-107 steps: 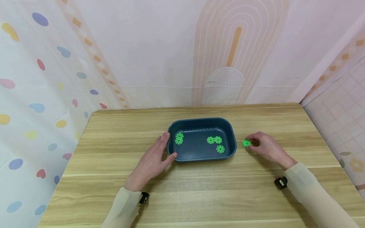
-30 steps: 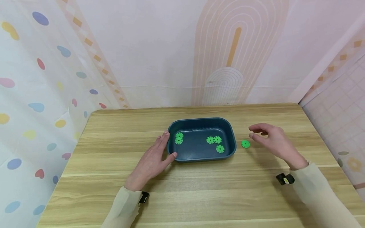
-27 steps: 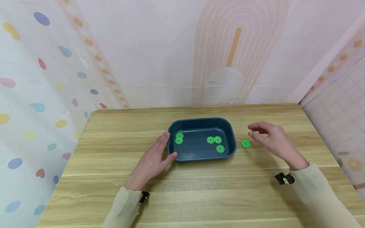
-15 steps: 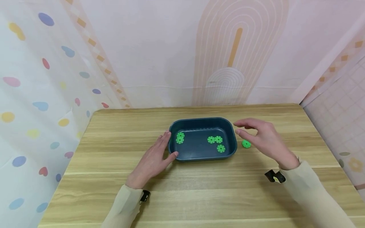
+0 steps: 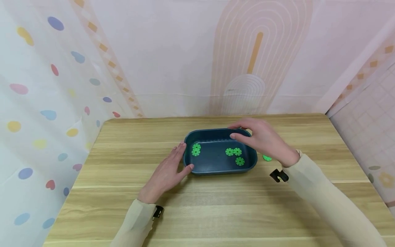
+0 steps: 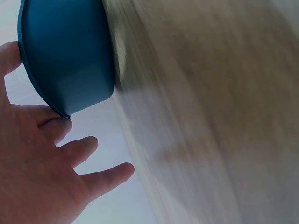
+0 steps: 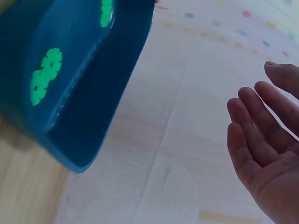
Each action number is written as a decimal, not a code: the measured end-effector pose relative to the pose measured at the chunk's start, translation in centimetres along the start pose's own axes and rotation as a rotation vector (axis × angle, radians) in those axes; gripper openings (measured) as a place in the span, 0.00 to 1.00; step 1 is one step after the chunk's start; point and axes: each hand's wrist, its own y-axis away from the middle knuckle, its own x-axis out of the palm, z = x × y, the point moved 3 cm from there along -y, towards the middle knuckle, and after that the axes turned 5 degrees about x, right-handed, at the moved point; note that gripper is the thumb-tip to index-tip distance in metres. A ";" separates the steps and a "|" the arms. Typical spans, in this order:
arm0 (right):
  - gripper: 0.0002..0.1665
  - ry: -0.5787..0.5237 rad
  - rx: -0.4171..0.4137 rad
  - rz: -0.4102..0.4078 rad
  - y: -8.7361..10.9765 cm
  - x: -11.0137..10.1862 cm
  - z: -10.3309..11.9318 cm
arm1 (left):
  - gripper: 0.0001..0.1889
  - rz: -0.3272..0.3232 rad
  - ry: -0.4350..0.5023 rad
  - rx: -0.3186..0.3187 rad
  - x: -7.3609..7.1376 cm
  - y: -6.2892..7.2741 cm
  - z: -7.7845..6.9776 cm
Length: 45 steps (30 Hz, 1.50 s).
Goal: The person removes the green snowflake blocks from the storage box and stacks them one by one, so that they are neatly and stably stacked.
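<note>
A dark blue plastic basin sits on the table with several green snowflake building discs on its floor. Two overlap near the left end, and a pair lies with a single disc toward the right. My left hand rests on the basin's left end, its fingers mostly straight and its thumb on the near rim. My right hand hovers over the basin's right end, fingers and thumb apart, holding nothing. Below it, another green disc lies on the table, partly hidden by that hand.
The wooden tabletop runs back to a patterned cloth hanging behind it. Black straps with small devices sit at both wrists.
My right hand pinched the table disc at first, then let it go. It has since moved left, over the basin's right end. My left hand has stayed at the basin.
</note>
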 end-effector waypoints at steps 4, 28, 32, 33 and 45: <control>0.19 -0.002 -0.024 0.050 -1.4 0.6 0.8 | 0.47 0.008 -0.004 -0.008 0.1 0.0 0.1; 0.20 0.055 -0.126 0.338 -7.2 5.9 1.8 | 0.46 0.002 -0.010 -0.015 0.1 0.3 -0.1; 0.20 0.052 -0.134 0.405 -7.7 7.3 1.2 | 0.46 0.005 -0.004 -0.011 0.0 0.3 -0.2; 0.21 0.053 -0.133 0.418 -7.8 7.6 1.1 | 0.46 0.005 -0.003 -0.009 0.0 0.3 -0.3; 0.22 0.038 -0.142 0.510 -8.2 10.7 -0.3 | 0.45 0.003 0.003 0.001 0.0 0.7 -0.9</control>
